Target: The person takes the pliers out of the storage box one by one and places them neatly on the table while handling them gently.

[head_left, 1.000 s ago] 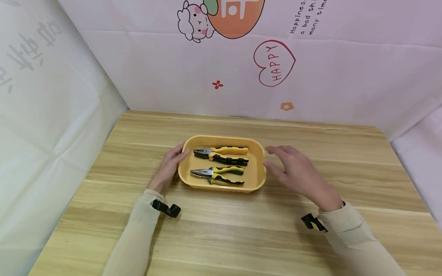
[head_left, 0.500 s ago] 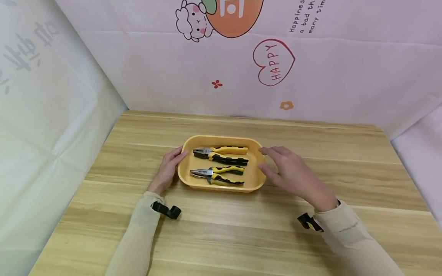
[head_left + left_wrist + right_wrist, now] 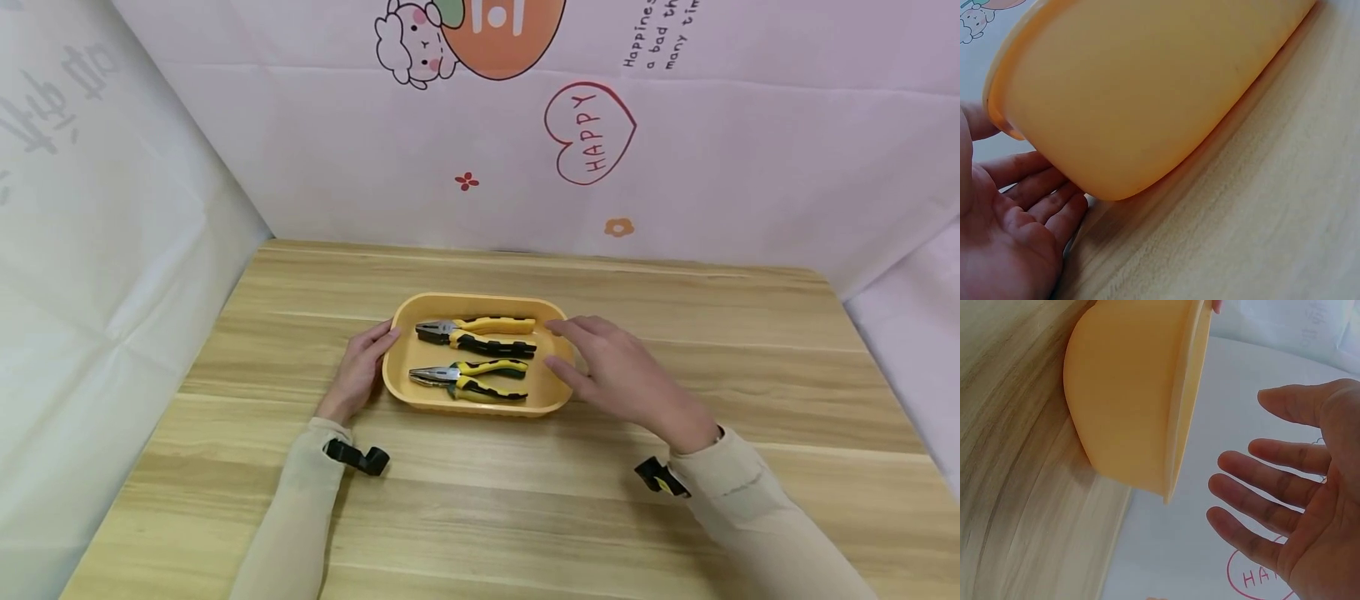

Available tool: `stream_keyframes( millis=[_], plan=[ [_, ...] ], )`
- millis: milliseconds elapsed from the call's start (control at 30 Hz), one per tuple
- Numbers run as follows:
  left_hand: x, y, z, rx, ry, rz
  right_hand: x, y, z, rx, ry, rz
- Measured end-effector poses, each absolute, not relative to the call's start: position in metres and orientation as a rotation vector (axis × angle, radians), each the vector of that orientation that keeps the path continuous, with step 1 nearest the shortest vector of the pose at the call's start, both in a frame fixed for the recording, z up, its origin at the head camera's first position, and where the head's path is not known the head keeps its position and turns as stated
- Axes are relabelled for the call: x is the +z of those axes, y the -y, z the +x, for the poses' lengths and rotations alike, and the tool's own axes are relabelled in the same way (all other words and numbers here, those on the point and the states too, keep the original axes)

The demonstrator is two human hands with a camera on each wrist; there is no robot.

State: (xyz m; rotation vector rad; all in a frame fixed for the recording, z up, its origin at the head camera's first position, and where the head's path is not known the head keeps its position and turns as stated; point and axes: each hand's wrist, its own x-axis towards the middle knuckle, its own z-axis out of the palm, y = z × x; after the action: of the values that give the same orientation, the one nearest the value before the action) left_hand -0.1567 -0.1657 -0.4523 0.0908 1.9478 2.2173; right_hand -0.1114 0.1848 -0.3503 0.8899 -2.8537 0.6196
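A yellow plastic basin [image 3: 480,408] stands on the wooden table with two pairs of pliers inside, heads to the left. The farther pair, combination pliers [image 3: 495,344], has yellow and black handles. Nearer me lie slimmer, tapered-nose pliers [image 3: 491,367] with yellow and dark handles. My left hand [image 3: 360,372] holds the basin's left end, thumb at the rim and fingers against the outer wall [image 3: 1116,106]. Over the basin's right end hovers my right hand [image 3: 618,371], fingers spread. The right wrist view shows that hand [image 3: 1297,500] above the rim, apart from the basin.
The wooden table [image 3: 465,508] extends around the basin. A white printed cloth [image 3: 360,167] hangs behind it, and another white cloth [image 3: 150,275] hangs along the left side. Each wrist carries a small black camera mount [image 3: 660,478].
My right hand has moved left, from beside the basin's right end to above it. The left hand keeps its hold, and the pliers lie as before.
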Motion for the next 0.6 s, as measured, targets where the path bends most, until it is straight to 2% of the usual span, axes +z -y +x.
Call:
stream_keyframes(
  millis=[600],
  plan=[
    [-0.455, 0.166, -0.157, 2.225, -1.947, 0.078, -0.345, -0.168, -0.118, 0.591, 2.946, 0.997]
  ],
)
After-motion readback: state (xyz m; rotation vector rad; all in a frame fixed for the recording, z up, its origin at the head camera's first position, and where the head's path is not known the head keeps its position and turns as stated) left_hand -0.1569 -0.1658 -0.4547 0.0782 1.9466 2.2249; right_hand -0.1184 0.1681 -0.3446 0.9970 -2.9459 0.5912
